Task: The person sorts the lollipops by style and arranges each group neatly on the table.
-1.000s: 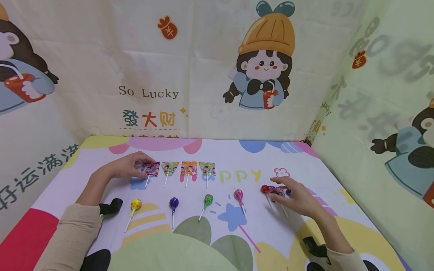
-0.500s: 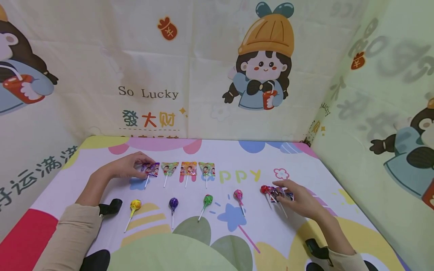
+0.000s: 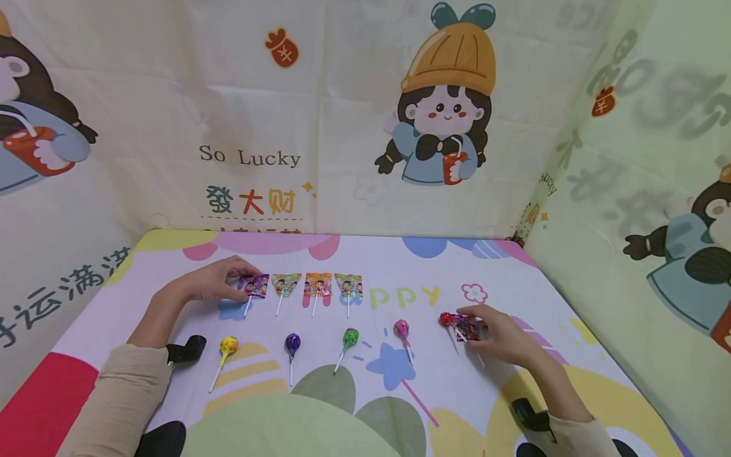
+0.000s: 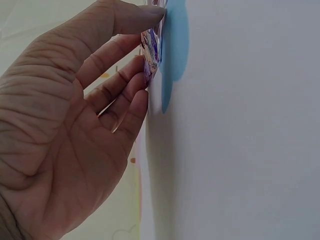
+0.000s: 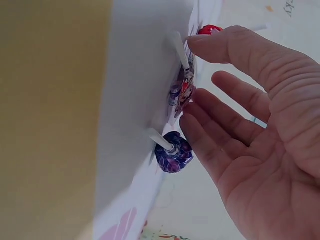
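Note:
In the head view my left hand holds a flat lollipop in a purple wrapper by its left side, at the left end of the back row. The left wrist view shows thumb and fingertips at the wrapper. My right hand is spread around another flat dark purple lollipop, its thumb and fingers on either side. A red round lollipop lies just left of it. Below those fingers in the right wrist view is a dark purple round lollipop, hidden from the head view.
Three more flat lollipops, green, orange and green, continue the back row. In front lie round lollipops: yellow, purple, green and pink. Patterned cloth hangs behind the table.
My right hand's fingers have shifted and spread wider about the flat dark purple lollipop, showing more of its wrapper. The left hand has stayed in place.

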`<state>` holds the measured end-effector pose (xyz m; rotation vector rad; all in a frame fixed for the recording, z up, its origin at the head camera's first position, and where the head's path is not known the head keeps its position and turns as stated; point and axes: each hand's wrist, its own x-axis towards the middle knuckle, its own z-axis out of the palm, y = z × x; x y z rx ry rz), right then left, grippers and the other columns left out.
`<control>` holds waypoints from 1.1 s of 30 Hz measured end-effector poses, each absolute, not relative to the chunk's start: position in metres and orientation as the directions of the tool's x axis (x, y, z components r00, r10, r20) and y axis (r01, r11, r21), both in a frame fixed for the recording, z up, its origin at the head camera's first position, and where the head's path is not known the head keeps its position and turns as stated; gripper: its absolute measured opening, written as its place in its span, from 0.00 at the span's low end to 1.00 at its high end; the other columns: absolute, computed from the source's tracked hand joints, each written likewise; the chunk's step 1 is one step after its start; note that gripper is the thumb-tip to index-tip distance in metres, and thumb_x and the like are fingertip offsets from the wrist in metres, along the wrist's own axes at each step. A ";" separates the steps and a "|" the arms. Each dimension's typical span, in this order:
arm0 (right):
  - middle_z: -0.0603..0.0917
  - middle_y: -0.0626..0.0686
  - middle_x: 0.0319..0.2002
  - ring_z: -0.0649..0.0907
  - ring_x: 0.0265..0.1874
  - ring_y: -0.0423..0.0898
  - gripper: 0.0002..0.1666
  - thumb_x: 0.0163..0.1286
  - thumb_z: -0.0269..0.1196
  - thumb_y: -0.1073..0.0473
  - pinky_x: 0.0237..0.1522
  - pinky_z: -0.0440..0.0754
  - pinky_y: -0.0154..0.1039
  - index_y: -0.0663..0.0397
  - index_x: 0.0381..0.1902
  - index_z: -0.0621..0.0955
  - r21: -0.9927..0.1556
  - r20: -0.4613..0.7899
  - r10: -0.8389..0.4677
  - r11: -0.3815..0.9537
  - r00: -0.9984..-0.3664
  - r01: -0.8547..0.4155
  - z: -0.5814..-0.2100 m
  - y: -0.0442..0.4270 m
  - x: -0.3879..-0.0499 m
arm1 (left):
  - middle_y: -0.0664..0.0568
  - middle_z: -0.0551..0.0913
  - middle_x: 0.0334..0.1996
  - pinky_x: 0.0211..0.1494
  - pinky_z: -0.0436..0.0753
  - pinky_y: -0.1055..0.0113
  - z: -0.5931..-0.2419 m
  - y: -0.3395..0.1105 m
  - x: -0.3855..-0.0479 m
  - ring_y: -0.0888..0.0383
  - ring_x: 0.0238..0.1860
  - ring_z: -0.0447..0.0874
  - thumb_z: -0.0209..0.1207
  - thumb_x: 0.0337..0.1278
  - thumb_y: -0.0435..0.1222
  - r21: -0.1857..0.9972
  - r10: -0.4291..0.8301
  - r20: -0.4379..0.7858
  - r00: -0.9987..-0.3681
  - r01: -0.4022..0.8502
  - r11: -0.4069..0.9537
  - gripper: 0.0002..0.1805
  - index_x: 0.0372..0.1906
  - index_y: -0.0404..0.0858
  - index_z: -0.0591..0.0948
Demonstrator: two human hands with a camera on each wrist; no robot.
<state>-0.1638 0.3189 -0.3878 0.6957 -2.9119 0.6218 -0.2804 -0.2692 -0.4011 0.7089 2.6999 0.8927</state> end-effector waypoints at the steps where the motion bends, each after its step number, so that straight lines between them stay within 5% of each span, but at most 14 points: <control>1: 0.83 0.61 0.58 0.80 0.59 0.63 0.34 0.56 0.77 0.63 0.61 0.76 0.64 0.62 0.60 0.80 -0.369 0.161 -0.414 0.817 -0.896 -0.443 -0.388 0.319 -0.165 | 0.40 0.76 0.61 0.70 0.66 0.33 -0.401 -0.269 -0.280 0.39 0.65 0.70 0.72 0.55 0.40 0.605 0.505 -0.046 -0.862 0.378 0.701 0.29 0.63 0.39 0.81; 15: 0.83 0.61 0.58 0.80 0.53 0.57 0.34 0.57 0.75 0.65 0.60 0.77 0.64 0.62 0.62 0.79 -0.411 -0.003 -0.382 0.843 -0.924 -0.347 -0.383 0.317 -0.174 | 0.40 0.76 0.61 0.69 0.68 0.34 -0.402 -0.270 -0.280 0.39 0.64 0.71 0.73 0.55 0.40 0.600 0.499 -0.045 -0.865 0.376 0.706 0.29 0.63 0.40 0.81; 33: 0.87 0.52 0.45 0.83 0.43 0.49 0.30 0.52 0.77 0.65 0.51 0.82 0.54 0.59 0.55 0.83 -0.332 0.081 -0.405 0.851 -0.911 -0.407 -0.388 0.315 -0.176 | 0.40 0.75 0.62 0.71 0.65 0.32 -0.399 -0.269 -0.280 0.38 0.66 0.69 0.73 0.55 0.40 0.612 0.502 -0.062 -0.863 0.364 0.702 0.29 0.63 0.40 0.81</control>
